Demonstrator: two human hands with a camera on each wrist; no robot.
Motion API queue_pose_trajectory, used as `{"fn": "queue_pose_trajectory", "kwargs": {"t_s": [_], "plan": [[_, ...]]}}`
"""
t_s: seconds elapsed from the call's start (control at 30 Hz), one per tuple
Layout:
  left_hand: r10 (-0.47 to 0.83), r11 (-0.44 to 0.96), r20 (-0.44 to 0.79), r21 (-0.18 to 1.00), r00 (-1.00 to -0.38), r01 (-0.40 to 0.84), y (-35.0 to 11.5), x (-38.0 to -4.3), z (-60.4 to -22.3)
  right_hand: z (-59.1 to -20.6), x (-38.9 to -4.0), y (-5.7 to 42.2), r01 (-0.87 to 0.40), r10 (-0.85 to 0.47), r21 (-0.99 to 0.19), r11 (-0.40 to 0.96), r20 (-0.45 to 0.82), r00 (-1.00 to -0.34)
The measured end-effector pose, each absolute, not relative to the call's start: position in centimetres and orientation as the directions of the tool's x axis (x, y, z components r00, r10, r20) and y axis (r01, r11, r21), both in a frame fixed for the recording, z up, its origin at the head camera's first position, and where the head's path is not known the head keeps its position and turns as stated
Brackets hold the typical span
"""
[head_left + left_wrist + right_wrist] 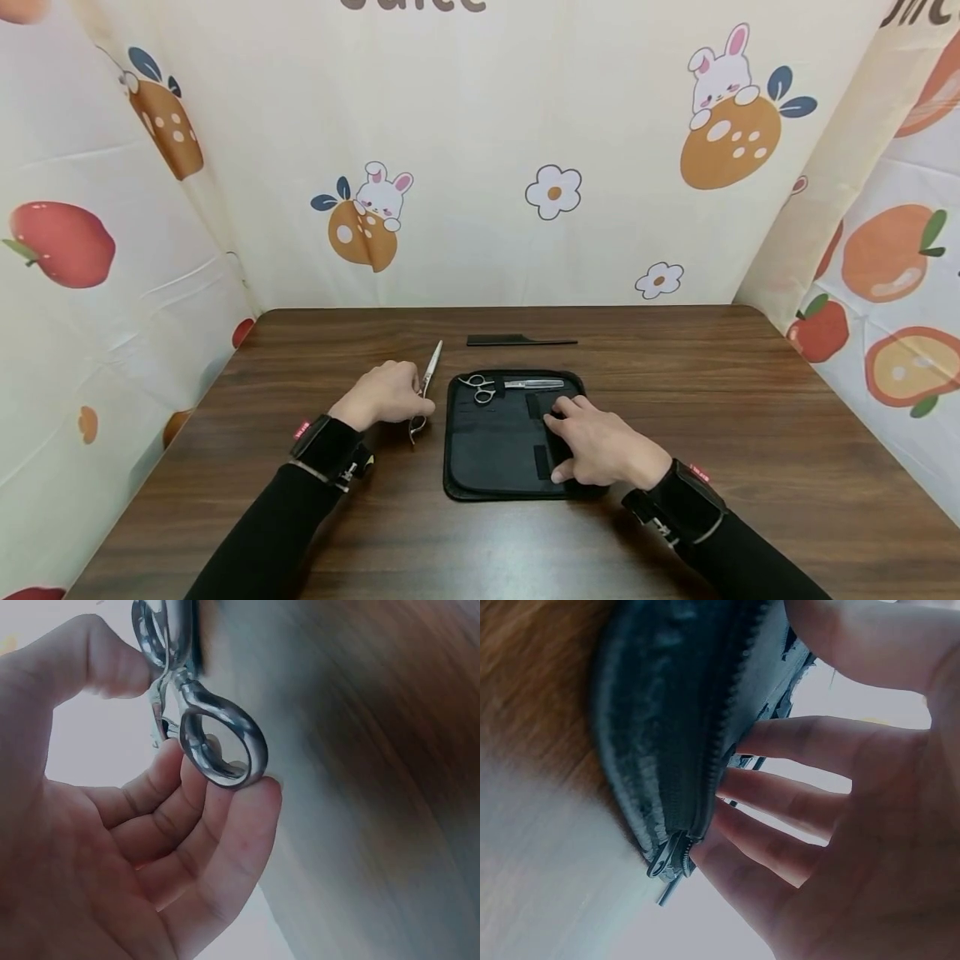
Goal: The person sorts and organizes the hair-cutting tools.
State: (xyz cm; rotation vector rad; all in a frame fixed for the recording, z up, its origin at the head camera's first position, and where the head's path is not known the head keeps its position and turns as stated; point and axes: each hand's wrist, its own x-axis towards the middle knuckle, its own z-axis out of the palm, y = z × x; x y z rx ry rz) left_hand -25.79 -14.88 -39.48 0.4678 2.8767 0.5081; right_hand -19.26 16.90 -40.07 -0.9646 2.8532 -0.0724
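Note:
My left hand (384, 393) pinches a pair of silver hairdressing scissors (432, 367) between thumb and fingers, left of the case. The blades point away from me; the left wrist view shows the fingertips at a shiny finger ring (253, 742). A black zippered case (491, 454) lies unfolded on the table. Across its upper part sits a second pair of silver scissors (534, 384). My right hand (609, 446) rests on the case's right side, fingers fairly straight. In the right wrist view the fingertips touch the case near its zipper (727, 705).
A black comb (495, 340) with a thin tail lies behind the case. The brown wooden table (337, 533) ends at a printed curtain (480, 250) at the back and on both sides.

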Motion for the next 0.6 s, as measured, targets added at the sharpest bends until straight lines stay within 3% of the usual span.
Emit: {"fn": "queue_pose_trajectory", "kwargs": {"t_s": [0.37, 0.6], "plan": [[0.311, 0.861, -0.038, 0.433, -0.949, 0.265, -13.5, -25.1, -40.1, -40.3, -19.3, 16.9, -0.604, -0.611, -0.091, 0.792, -0.104, -0.785], [0.330, 0.842, -0.052, 0.468, -0.943, 0.269, -12.3, -24.9, -40.4, -40.2, -19.2, 16.8, -0.594, -0.600, -0.091, 0.800, -0.098, -0.794]]}}
